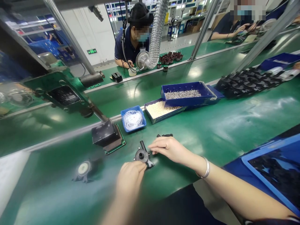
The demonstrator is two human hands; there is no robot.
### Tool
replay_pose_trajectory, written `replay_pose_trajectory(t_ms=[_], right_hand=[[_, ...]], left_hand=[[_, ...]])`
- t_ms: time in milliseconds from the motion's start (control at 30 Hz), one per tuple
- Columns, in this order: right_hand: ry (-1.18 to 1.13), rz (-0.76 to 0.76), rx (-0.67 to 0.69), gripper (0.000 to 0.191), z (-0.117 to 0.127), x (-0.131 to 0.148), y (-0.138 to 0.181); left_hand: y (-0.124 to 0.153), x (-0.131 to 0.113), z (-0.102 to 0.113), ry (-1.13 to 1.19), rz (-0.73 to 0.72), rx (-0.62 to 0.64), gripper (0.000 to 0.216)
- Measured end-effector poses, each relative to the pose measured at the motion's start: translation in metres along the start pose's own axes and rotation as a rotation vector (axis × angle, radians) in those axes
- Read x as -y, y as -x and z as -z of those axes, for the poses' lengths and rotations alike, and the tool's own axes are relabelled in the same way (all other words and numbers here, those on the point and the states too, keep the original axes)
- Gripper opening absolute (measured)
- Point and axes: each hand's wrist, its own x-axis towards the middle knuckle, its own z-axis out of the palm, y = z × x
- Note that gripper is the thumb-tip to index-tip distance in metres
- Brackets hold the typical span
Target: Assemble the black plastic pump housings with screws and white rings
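Note:
A small black pump housing (142, 155) with a round hole and a short spout lies on the green bench in front of me. My left hand (130, 177) is closed and grips its near edge. My right hand (167, 148), a silver bangle on the wrist, rests beside the housing with fingertips pinched together at its right side; what they hold is too small to see. A second black part with a white disc (83, 169) lies to the left. Just beyond my right hand lies a small black piece (164, 135).
A black press fixture (106, 134) stands behind the housing. Blue trays hold white rings (133, 120), white small parts (161, 109) and metal pins (182, 94). Black parts are piled (248, 82) at the right. A blue tray (274, 168) sits near right. Two other people work across the bench.

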Motion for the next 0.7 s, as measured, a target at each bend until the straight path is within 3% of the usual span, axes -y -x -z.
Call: replay_pose_trajectory(t_ms=[100,400,600,700], right_hand=[[0.026,0.033,-0.011,0.027,0.001,0.0,0.001],[0.048,0.099,0.025,0.024,0.001,0.005,0.004],[0.142,0.131,0.055,0.026,0.0,0.009,0.003],[0.161,0.148,0.078,0.026,-0.001,0.012,0.001]], left_hand=[[0.001,0.0,-0.002,-0.008,-0.02,-0.039,0.01],[0.001,-0.004,-0.003,-0.061,0.013,0.008,0.016],[0.008,0.0,-0.007,-0.093,0.077,-0.07,0.011],[0.011,0.002,-0.007,-0.115,0.035,-0.047,0.014]])
